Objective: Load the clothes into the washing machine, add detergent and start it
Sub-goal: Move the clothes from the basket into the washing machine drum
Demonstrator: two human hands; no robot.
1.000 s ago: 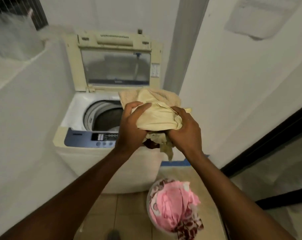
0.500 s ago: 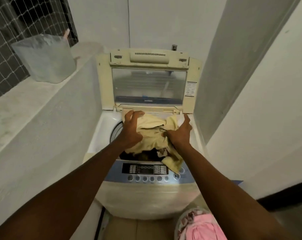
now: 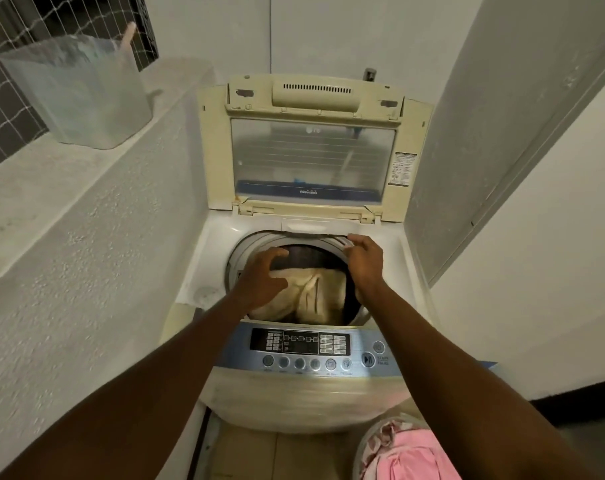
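Note:
A top-loading washing machine (image 3: 204, 271) stands in front of me with its lid (image 3: 311, 157) raised upright. A cream-yellow cloth (image 3: 315, 299) lies inside the drum. My left hand (image 3: 264, 277) hovers over the drum's left side, fingers spread, just above the cloth. My right hand (image 3: 365, 263) is over the drum's right rim, fingers apart and holding nothing. The control panel (image 3: 301, 344) with its row of round buttons runs along the machine's front edge.
A basket (image 3: 367, 445) with pink clothes (image 3: 405, 459) sits on the floor at the lower right. A translucent plastic container (image 3: 76, 91) stands on the ledge at the upper left, by a meshed window. Walls close in on both sides of the machine.
Both hands carried the cream cloth over the machine, lowered it into the drum and let it go. The view moved closer to the machine.

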